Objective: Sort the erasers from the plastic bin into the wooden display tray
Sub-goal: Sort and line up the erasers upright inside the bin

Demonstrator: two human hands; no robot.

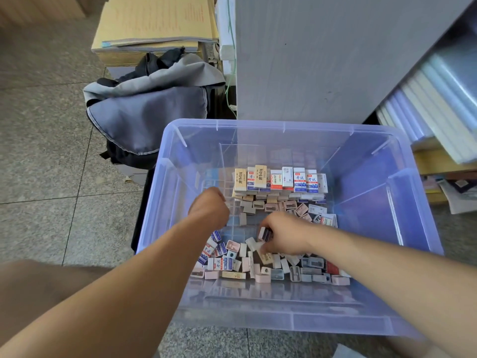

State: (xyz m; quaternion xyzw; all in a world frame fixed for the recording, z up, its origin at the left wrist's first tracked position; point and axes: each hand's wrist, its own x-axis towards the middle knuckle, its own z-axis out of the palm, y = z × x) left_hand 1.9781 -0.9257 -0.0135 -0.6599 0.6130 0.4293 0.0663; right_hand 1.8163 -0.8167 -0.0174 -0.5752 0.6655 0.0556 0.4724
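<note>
Both my hands are down in the plastic bin (258, 124). My right hand (282, 235) pinches a couple of small erasers (264, 233) above the loose pile (258, 267) at the near side. My left hand (210, 206) is curled, and I cannot tell whether it holds anything. Boxed erasers (280, 179) stand upright along the far side. No wooden tray is in view, so I judge most of the sorting remains.

R hand (286, 235) pinches eraser (264, 233) in plastic bin (258, 124); L hand (210, 209) curled nearby, grip unclear.

Stationery shop stockroom, stacked notebooks (438, 104), paper piles (154, 24), boxed erasers (278, 180)
</note>
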